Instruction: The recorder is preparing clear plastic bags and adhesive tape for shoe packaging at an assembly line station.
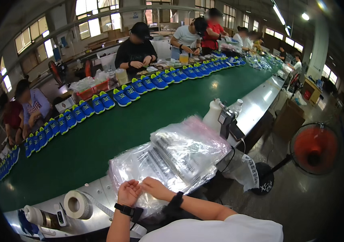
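My left hand (129, 192) is palm up over the near edge of a stack of clear plastic bags (192, 149), its fingers loosely bent and the palm bare. Beside it my right hand (156, 188) has its fingers drawn together, their tips close to my left thumb; whatever they pinch is too small to make out. The bags are glossy, with dark print and a pinkish edge, and lie partly overlapping on the metal ledge and the green belt. Both wrists wear black bands. A roll of white labels (77, 204) stands left of my hands, its strip trailing toward me.
Blue shoes with lime-green linings (125, 97) line the far side of the green conveyor belt (87, 141). Co-workers (136, 50) stand behind it. A white bottle (212, 115) and a dark device (225, 121) stand beyond the bags. An orange fan (315, 148) is at right, a tumbler (39, 215) at lower left.
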Motion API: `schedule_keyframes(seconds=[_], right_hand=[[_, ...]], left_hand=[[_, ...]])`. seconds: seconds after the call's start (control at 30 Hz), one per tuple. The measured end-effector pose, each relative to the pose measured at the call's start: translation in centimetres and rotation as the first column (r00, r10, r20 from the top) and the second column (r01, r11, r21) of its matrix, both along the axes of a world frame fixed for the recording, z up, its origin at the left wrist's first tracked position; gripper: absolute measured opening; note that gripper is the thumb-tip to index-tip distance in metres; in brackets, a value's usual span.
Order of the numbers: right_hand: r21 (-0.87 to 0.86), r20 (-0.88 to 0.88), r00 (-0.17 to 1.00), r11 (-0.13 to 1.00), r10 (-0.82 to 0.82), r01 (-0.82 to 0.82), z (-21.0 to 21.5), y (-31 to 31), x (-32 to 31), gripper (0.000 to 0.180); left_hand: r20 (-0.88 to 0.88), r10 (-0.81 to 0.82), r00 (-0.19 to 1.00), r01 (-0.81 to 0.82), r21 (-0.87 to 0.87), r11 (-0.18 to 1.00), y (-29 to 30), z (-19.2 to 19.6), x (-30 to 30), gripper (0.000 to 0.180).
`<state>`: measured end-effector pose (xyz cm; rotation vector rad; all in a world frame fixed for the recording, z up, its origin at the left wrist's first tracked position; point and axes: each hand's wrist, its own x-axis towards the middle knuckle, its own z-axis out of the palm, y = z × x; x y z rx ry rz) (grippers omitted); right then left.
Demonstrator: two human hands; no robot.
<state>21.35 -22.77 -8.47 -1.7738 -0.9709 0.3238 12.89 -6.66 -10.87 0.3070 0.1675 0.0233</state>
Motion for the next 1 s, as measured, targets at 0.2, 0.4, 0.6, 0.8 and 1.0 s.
schedule_keyframes(seconds=[0.2, 0.4, 0.6, 0.8, 1.0], right_hand=[[0.197, 0.112, 0.98, 0.963, 0.162, -0.182, 3.2, -0.5, 2.4, 0.018], [0.07, 0.401, 0.902, 0.977, 0.159, -0.204, 4.4, -0.7, -1.6, 0.037], [-0.368, 0.508, 0.806, 0.923, 0.303, -0.115, 1.6, 1.0, -2.3, 0.007], [0.125, -0.465, 0.844, 0.924, -0.268, 0.362, 5.2, -4.3, 10.1, 0.019], [-0.121, -0.294, 0.606, 0.658, -0.739, 0.743, -1.1, -21.0, 17.4, 0.02]], left_hand=[[-0.335, 0.14, 0.932, 0.196, 0.789, 0.582, -1.1, 1.4, 2.5, 0.022], [-0.324, -0.08, 0.943, 0.255, 0.542, 0.801, -1.2, 5.6, 0.4, 0.026], [-0.268, 0.425, 0.865, -0.168, 0.644, 0.747, -4.0, 9.4, -10.1, 0.038], [-0.305, 0.864, 0.4, -0.413, 0.782, 0.467, -5.0, 0.9, -23.4, 0.028], [-0.428, 0.691, 0.583, -0.178, 0.762, 0.622, -6.0, -1.5, -23.2, 0.049]])
